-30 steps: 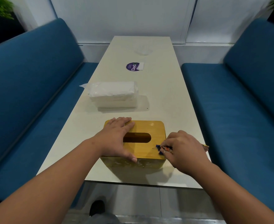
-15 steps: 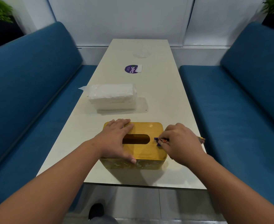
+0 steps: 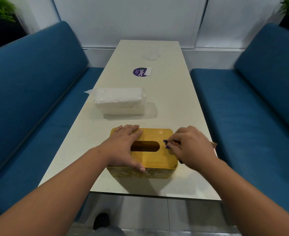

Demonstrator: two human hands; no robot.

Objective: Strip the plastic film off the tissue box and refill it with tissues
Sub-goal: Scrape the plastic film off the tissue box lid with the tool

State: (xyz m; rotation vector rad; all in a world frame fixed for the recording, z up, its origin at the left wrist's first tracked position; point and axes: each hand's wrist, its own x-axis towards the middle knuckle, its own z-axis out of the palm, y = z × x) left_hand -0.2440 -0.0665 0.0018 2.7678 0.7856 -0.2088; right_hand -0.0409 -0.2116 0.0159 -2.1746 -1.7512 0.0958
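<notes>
A yellow tissue box (image 3: 154,158) with a dark oval slot stands near the table's front edge; its front side looks glossy and wrinkled. My left hand (image 3: 123,147) lies across the left half of the lid, fingers over the far edge and thumb hooked on the near edge. My right hand (image 3: 189,147) grips a small cutter (image 3: 170,144) with a blue tip and an orange part. Its tip touches the lid just right of the slot. A white pack of tissues (image 3: 120,100) in clear wrap lies farther back on the left.
The long cream table (image 3: 174,103) runs away from me between two blue sofas (image 3: 29,103). A round purple sticker (image 3: 139,72) and a crumpled clear film (image 3: 151,52) sit farther along it. My shoe (image 3: 101,220) shows on the floor below.
My right hand has slid the cutter tip from the lid's near right corner up towards the slot's right end. The left hand stays on the box.
</notes>
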